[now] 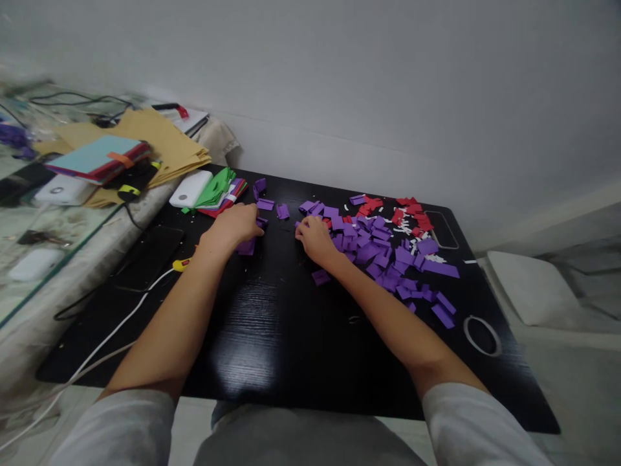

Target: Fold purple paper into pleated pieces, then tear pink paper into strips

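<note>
On the black table (272, 336), my left hand (237, 224) rests knuckles up with its fingers curled over purple paper pieces (246, 246); a purple bit shows at its fingertips. My right hand (314, 237) is curled at the left edge of a large heap of folded purple paper pieces (383, 252), fingers pinched on a purple piece. A few loose purple pieces (283, 210) lie between and beyond both hands. Red paper pieces (412, 212) and small white scraps lie at the far side of the heap.
Green and red paper sheets (218, 189) and a white power bank (190, 188) lie at the table's far left. A phone (148, 257), a white cable (111, 333) and a yellow tool sit left. Envelopes and books crowd a glass shelf (48, 246) beside the table. Wall behind.
</note>
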The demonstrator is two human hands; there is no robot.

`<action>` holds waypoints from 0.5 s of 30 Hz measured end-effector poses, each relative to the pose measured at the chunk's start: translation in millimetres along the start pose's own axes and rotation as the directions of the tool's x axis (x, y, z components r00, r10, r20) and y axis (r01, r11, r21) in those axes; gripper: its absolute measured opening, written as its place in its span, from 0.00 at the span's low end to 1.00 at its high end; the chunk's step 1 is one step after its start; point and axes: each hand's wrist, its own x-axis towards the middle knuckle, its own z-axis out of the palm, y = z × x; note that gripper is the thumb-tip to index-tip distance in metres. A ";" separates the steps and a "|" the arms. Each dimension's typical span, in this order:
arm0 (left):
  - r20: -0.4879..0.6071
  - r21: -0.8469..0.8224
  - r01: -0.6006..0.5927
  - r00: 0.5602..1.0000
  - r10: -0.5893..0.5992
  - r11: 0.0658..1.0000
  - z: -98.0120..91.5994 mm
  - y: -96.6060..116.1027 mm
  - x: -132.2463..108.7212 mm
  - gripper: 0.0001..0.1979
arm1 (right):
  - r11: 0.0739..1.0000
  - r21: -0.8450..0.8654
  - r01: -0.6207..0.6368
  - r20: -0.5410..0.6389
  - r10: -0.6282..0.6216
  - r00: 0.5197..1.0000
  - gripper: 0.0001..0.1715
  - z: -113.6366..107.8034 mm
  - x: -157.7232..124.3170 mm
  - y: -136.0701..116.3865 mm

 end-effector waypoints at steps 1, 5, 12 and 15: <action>0.001 0.000 0.000 1.000 0.000 1.000 0.3 0.5 0.1 0.25 | 1.000 0.002 0.002 -0.006 -0.002 1.000 0.12 1.3 -1.0 -1.0; 0.006 0.007 0.004 1.000 -0.004 1.000 0.7 1.7 -0.7 0.25 | 1.000 0.009 0.016 -0.028 -0.016 0.999 0.15 6.3 -3.9 -6.2; 0.001 -0.020 0.016 1.000 -0.016 1.000 -2.3 -0.9 -1.7 0.25 | 1.000 0.018 0.024 -0.096 -0.022 0.995 0.13 -4.8 -9.6 -10.5; 0.003 -0.039 0.042 0.999 -0.042 0.998 -1.4 -1.5 -0.9 0.30 | 0.998 0.026 -0.057 -0.176 0.061 0.983 0.14 -30.1 -13.7 -2.6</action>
